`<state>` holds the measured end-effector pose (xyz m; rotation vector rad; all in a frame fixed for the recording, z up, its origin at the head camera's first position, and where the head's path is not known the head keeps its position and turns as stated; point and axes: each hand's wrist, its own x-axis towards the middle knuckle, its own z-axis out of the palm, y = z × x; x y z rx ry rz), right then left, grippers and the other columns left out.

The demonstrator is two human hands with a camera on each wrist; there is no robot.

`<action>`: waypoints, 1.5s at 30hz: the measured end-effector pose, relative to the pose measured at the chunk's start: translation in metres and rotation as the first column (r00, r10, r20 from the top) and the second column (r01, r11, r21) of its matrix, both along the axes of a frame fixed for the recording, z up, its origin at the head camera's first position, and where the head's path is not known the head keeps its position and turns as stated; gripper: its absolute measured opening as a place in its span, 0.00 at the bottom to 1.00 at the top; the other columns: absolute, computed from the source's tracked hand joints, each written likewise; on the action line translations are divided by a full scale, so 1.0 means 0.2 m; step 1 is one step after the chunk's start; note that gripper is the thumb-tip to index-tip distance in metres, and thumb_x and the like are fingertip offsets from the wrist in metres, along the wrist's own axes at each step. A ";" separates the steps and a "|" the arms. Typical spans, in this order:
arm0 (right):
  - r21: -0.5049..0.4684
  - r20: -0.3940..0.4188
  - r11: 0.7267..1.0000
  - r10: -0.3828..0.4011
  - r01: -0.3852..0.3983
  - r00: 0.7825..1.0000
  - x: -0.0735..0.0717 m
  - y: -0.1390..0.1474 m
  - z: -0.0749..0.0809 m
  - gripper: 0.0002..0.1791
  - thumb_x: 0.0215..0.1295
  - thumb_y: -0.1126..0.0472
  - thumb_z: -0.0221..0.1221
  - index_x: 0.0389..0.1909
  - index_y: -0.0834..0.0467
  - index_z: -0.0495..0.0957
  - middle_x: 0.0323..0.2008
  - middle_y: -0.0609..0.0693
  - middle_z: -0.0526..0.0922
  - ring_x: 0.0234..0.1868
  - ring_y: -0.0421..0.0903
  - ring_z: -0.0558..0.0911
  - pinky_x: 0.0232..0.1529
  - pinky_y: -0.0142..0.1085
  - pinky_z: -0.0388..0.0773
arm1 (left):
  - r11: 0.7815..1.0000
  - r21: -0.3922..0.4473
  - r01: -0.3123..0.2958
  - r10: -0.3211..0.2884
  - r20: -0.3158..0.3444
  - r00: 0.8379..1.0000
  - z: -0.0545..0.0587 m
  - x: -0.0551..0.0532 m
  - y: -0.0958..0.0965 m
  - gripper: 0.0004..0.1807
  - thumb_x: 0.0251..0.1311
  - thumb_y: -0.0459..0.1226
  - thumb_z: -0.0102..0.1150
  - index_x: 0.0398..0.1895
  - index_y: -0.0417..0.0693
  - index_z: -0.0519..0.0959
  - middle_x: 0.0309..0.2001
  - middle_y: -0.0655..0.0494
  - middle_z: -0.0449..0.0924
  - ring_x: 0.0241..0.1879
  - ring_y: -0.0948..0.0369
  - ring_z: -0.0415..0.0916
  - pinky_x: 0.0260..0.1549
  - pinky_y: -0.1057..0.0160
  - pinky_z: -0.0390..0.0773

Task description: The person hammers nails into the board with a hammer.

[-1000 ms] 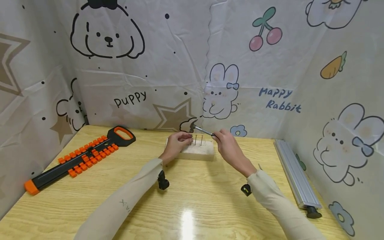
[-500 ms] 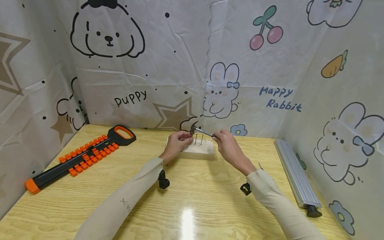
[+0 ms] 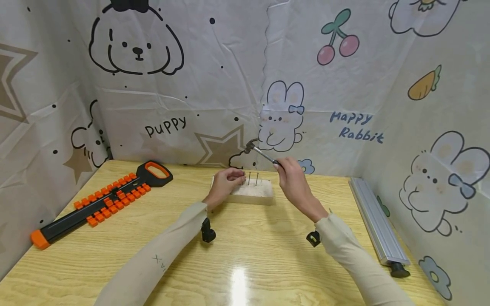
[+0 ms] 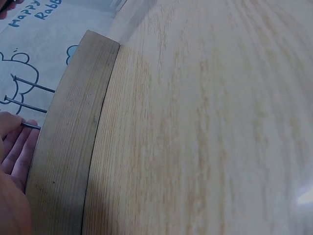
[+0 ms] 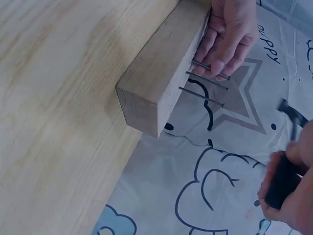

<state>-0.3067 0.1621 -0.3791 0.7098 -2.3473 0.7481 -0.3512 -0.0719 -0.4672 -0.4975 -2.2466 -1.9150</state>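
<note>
A pale wooden block lies near the back of the table, with three nails standing upright in its top. My left hand is at the block's left end, thumb and fingers pinching the leftmost nail. The middle nail and the right nail stand free beside it, their shafts well out of the wood. Up and to the right, my right hand grips a claw hammer by its black handle. The hammer's head is in the air above the nails, apart from them.
A black rail with orange clips and a handle lies on the left of the table. Along the right edge lies a silver metal bar with a black knob. A printed cloth hangs right behind the table.
The hammer's head has risen from close over the leftmost nail to higher above the block, and my right hand has lifted a little. My left hand stays on its nail.
</note>
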 end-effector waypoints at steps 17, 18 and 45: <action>0.167 0.119 0.986 -0.013 -0.007 0.993 0.01 0.05 -0.04 0.10 0.77 0.67 0.58 0.47 0.68 0.86 0.32 0.55 0.78 0.31 0.48 0.72 0.31 0.37 0.70 | 1.000 0.020 0.007 -0.007 -0.005 1.000 0.02 0.01 0.04 0.12 0.69 0.31 0.67 0.51 0.32 0.84 0.48 0.38 0.88 0.47 0.45 0.87 0.41 0.73 0.83; 0.166 0.122 0.986 -0.013 -0.007 0.993 0.01 0.05 -0.04 0.10 0.77 0.67 0.58 0.47 0.68 0.86 0.32 0.55 0.78 0.31 0.48 0.72 0.31 0.37 0.70 | 1.000 0.022 0.009 -0.009 -0.004 1.000 0.02 0.01 0.04 0.12 0.69 0.30 0.67 0.51 0.31 0.84 0.48 0.37 0.88 0.47 0.45 0.87 0.41 0.73 0.83; 0.024 0.454 0.996 0.068 -0.088 0.888 -0.05 0.11 -0.07 0.10 0.77 0.68 0.59 0.52 0.70 0.81 0.41 0.60 0.86 0.42 0.54 0.85 0.42 0.46 0.83 | 0.935 -0.350 -0.067 -0.011 -0.216 0.976 0.16 0.17 -0.29 0.11 0.77 0.32 0.56 0.55 0.37 0.83 0.50 0.40 0.85 0.47 0.52 0.84 0.49 0.52 0.85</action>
